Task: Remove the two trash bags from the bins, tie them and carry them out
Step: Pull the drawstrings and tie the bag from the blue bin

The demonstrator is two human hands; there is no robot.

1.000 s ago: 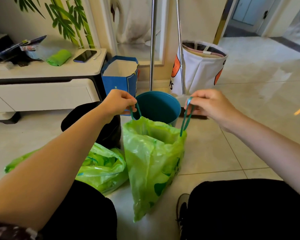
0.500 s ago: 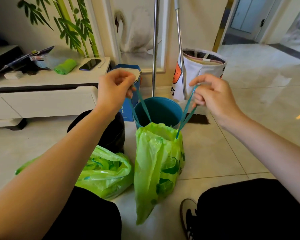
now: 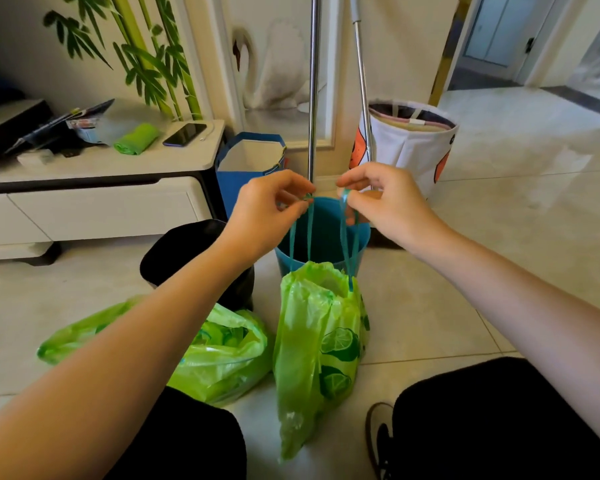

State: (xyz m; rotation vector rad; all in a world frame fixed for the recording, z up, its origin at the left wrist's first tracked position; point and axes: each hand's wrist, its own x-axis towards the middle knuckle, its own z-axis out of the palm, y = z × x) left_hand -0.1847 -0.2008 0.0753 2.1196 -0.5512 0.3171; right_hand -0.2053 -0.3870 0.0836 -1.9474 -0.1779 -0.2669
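Two translucent green plastic trash bags sit on the floor: one with lime prints at lower centre, and one slumped on its side to its left. Two teal drawstring loops rise from the lime-print bag. Two bins stand at centre frame: one round teal plastic bin and one black bin left of it. Two bare hands meet at centre: a left hand and a right hand. Two metal poles stand at upper centre. One blue paper bag, one white fabric basket, one dark phone, one rolled green cloth, one black shoe.
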